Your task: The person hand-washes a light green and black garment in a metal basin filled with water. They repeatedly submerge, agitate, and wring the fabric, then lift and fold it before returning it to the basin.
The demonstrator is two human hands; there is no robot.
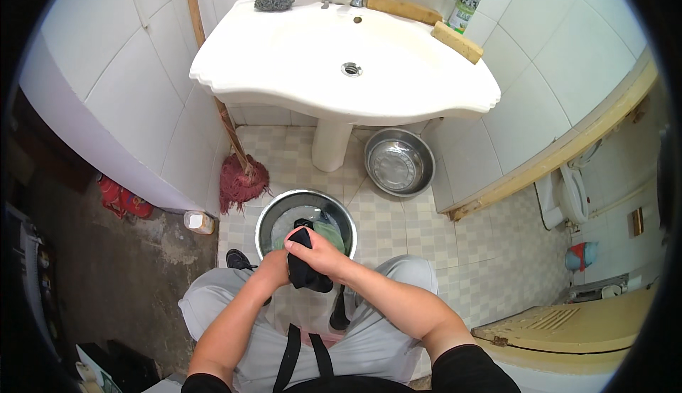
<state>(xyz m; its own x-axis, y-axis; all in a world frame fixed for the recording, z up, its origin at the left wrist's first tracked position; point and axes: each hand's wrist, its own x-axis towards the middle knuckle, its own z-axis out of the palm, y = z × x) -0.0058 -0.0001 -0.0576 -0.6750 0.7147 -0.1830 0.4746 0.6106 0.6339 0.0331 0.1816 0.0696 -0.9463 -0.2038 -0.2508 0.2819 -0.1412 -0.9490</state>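
Two-handed: clasped soft black cloth (304, 275) closely between bare left hand (275, 269) and bare right hand (321, 255), at near rim of round silver metal basin (269, 217); possibly risked drips on pale checked floor (383, 224) through overhang.

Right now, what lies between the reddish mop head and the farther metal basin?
In the head view, the white pedestal stands between the mop head and that basin, with floor tiles on either side.

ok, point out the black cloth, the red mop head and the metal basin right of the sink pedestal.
Black cloth (304, 274): head view, on its lower folds.
Red mop head (239, 183): head view, on the middle of the strands.
Metal basin (426, 161): head view, on the inner wall, right side.
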